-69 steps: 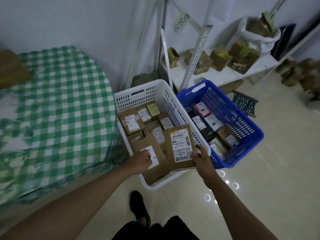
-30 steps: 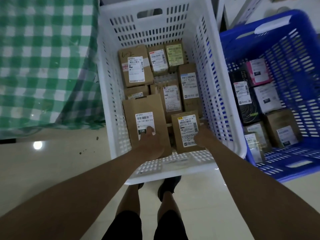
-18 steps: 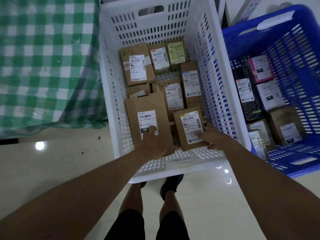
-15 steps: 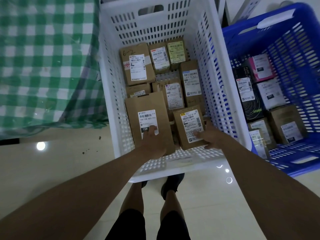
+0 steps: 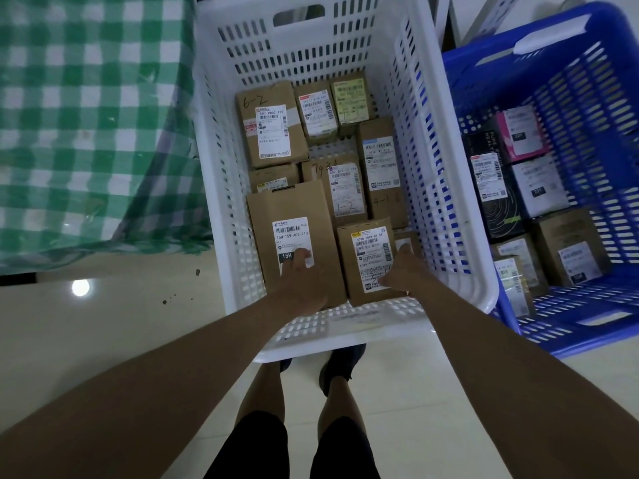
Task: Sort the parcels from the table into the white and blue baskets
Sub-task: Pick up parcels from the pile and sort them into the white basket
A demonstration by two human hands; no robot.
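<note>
Tiled floor (image 5: 103, 340) carried white basket (image 5: 449, 202); I logged left grip (image 5: 304, 285) flat on large parcel (image 5: 294, 216), right grip (image 5: 403, 271) spread on small parcel (image 5: 366, 250).

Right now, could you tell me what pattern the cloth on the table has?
The tablecloth is a green-and-white check, seen in the head view.
</note>
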